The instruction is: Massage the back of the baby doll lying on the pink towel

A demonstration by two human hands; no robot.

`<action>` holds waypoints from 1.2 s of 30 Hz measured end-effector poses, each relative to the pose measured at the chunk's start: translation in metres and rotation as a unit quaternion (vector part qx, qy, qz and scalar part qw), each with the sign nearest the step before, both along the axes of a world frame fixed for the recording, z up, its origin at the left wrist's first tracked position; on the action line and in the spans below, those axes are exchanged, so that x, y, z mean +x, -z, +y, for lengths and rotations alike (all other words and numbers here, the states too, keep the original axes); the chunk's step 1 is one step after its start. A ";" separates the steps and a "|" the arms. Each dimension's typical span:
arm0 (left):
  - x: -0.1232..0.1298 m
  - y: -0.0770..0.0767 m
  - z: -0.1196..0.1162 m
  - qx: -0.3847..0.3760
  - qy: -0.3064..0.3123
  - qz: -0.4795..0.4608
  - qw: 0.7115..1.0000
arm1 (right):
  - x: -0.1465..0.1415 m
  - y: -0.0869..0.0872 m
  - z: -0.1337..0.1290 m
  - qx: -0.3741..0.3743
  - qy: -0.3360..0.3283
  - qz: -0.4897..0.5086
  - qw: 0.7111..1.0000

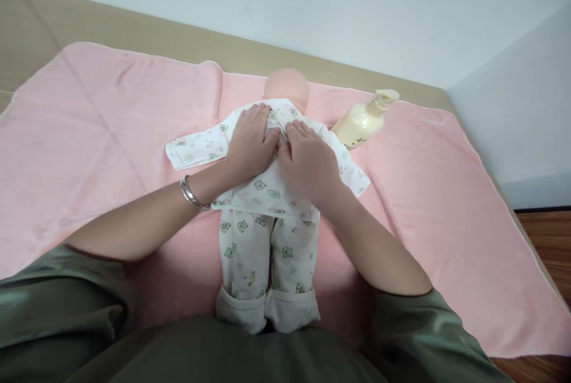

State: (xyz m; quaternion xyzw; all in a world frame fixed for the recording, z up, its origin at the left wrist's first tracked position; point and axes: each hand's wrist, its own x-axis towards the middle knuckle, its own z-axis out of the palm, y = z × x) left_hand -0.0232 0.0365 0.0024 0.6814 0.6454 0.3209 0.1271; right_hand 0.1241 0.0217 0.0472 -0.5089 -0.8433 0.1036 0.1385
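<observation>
A baby doll (pixel 286 87) lies stretched out, its bald head at the far end. It wears a white long-sleeved top (pixel 263 191) with small green animal prints and matching trousers (pixel 247 246) with turned-up cuffs. Flat on the upper part of the top rests my left hand (pixel 252 140), its fingers stretched out and a silver bangle at the wrist. My right hand (pixel 308 160) lies beside it on the top, fingers extended, slightly blurred. The thumbs nearly meet over the middle. The doll's face is not visible.
Under the doll a pink blanket (pixel 111 133) covers most of the tan surface (pixel 134 23). A cream pump bottle (pixel 363 121) leans or lies on the right, close to the doll's sleeve. Behind stands a white wall (pixel 339 8). Wood flooring (pixel 546 246) shows at the right.
</observation>
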 end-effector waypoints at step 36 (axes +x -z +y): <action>0.016 -0.011 -0.022 -0.013 0.030 0.056 0.998 | 0.014 0.016 0.050 -0.053 0.025 0.068 0.996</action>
